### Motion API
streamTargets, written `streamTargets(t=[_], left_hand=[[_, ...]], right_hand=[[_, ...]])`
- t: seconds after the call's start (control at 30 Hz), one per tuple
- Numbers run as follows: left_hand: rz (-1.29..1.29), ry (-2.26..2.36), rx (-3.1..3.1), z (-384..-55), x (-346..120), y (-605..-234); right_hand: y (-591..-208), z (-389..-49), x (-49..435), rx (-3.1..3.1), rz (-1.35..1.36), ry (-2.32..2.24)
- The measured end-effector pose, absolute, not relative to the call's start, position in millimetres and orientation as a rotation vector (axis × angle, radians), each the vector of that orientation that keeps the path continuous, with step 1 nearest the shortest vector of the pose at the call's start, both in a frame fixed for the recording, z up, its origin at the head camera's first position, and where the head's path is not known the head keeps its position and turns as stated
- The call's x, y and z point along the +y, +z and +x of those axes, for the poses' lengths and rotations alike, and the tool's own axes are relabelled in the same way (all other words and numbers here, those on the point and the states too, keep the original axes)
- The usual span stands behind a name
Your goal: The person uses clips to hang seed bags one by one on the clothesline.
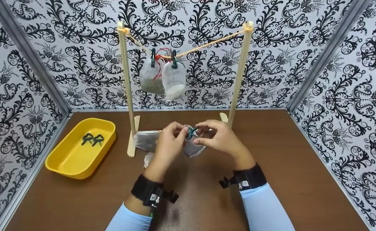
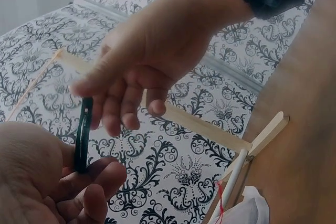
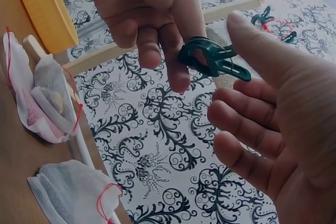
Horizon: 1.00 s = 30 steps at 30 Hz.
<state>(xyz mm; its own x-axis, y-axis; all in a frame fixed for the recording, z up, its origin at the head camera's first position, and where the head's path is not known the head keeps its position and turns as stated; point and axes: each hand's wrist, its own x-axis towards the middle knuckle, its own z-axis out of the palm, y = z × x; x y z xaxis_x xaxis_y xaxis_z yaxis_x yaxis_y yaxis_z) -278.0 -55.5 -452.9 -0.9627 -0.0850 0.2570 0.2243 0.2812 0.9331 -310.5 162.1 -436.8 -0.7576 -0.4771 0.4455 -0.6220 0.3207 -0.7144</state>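
Note:
Between the fingertips of my left hand (image 1: 171, 138) is a dark green spring clamp (image 3: 202, 59), gripped by its jaw end. My right hand (image 1: 220, 138) is spread around the clamp's handle end, thumb on one side and fingers on the other, not closed on it. In the left wrist view the clamp (image 2: 83, 135) shows edge-on between both hands. Below the hands, mesh drawstring bags lie on the table: a grey one (image 1: 146, 141) at the left and another (image 1: 194, 149) partly hidden under the fingers.
Behind the hands, two wooden posts (image 1: 239, 73) carry a sagging orange cord (image 1: 212, 43). Two filled mesh bags (image 1: 152, 84) hang there from green clamps (image 1: 174, 60). A yellow tray (image 1: 78, 160) at the left holds two more clamps (image 1: 93, 139). Patterned walls enclose the table.

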Motion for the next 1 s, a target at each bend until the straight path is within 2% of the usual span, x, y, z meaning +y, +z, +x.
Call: streamTargets(t=[0.23,0.5,0.7,1.0], left_hand=[[-0.097,-1.537,-2.423,-284,-65,-456],[0.381,-0.851,-2.845,-309,-130,-478],[0.694,-0.752,-2.934,-325,-179,-508],[0.661,-0.883,-2.931,-325,-182,-520]], right_hand=[[-439,-312,161,-2.333,0.980,1.380],[-445,-320,166,-2.287,0.769,1.506],[-445,-323,169,-2.296,0.753,1.497],[-444,-325,171,-2.298,0.731,1.524]])
